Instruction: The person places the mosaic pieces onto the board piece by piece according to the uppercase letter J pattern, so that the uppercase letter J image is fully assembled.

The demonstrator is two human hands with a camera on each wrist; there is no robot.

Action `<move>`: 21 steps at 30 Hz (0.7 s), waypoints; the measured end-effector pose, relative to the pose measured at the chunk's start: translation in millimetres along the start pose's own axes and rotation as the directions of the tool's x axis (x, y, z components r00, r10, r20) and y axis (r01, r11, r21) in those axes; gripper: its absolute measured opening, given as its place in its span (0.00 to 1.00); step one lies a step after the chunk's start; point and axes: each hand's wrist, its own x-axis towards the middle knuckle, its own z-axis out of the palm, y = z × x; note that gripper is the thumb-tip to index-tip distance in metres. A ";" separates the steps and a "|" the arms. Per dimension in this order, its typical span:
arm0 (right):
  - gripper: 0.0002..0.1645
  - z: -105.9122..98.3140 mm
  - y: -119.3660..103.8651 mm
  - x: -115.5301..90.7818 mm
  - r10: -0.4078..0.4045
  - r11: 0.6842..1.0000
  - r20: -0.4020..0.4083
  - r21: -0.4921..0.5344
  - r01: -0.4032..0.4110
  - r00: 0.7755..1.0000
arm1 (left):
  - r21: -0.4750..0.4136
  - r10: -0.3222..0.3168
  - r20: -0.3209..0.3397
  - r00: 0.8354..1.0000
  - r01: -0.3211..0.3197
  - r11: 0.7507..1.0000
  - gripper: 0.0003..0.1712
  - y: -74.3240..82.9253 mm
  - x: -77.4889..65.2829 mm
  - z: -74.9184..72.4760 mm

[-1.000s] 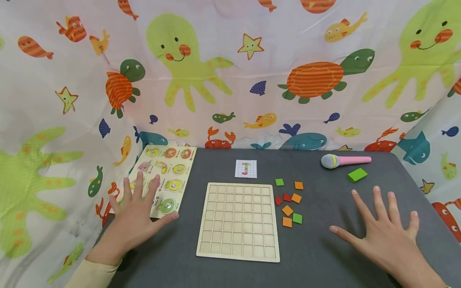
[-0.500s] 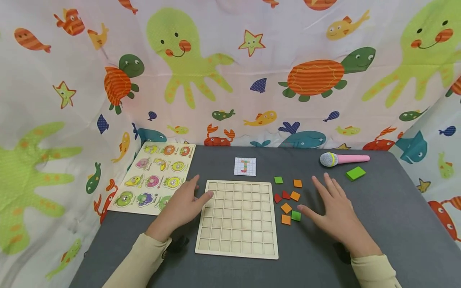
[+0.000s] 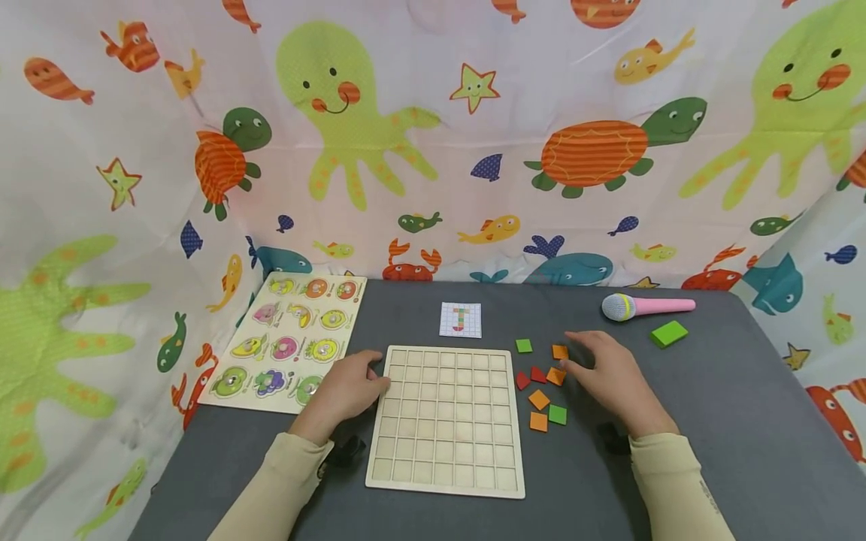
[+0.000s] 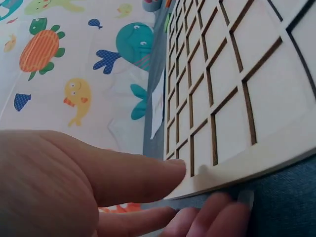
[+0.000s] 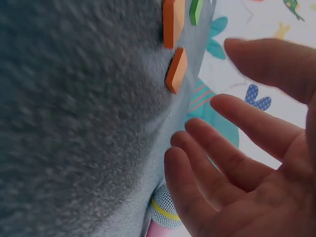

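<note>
A pale wooden grid board point(image 3: 446, 490) lies flat on the dark table. My left hand point(image 3: 343, 394) is at its left edge; in the left wrist view the thumb point(image 4: 143, 181) overlaps the board's rim and the fingers bend loosely below it. Right of the board lie small tiles: several orange ones point(image 3: 539, 400), green ones point(image 3: 558, 415) and red pieces point(image 3: 523, 381). Over the orange tiles at the back right hovers my right hand point(image 3: 612, 379), thumb and fingers apart. In the right wrist view nothing is between its fingers, and an orange tile point(image 5: 177, 70) lies beyond the fingertips.
Behind the board lies a small card point(image 3: 461, 319) with a coloured J on a grid. A fruit puzzle board point(image 3: 233, 402) is at the left. A pink toy microphone point(image 3: 649, 306) and a green block point(image 3: 669, 334) lie back right. A sea-animal curtain point(image 3: 406, 248) stands behind.
Both hands have moved inward from the table's sides. The left has come to the grid board's left edge, the right to the orange tiles, its fingers drawn closer together.
</note>
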 end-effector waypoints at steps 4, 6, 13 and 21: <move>0.34 -3.9 4.3 8.9 0.020 1.000 0.015 0.015 -0.020 1.000 | -0.053 -0.027 0.044 0.999 0.029 0.998 0.37 0.0 -1.9 1.5; 0.33 -4.8 6.1 12.9 0.026 1.000 0.030 0.014 -0.027 0.999 | -0.068 -0.036 0.058 0.998 0.040 0.997 0.38 -0.3 -2.3 2.5; 0.29 -0.7 8.7 20.7 0.034 0.999 0.052 0.020 -0.035 0.998 | -0.078 -0.028 0.074 0.997 0.034 0.996 0.40 -4.1 -2.5 3.4; 0.24 3.7 6.3 22.0 0.030 0.999 0.038 0.014 -0.031 0.999 | -0.125 -0.014 0.101 0.995 0.027 0.992 0.40 -8.6 -1.7 4.9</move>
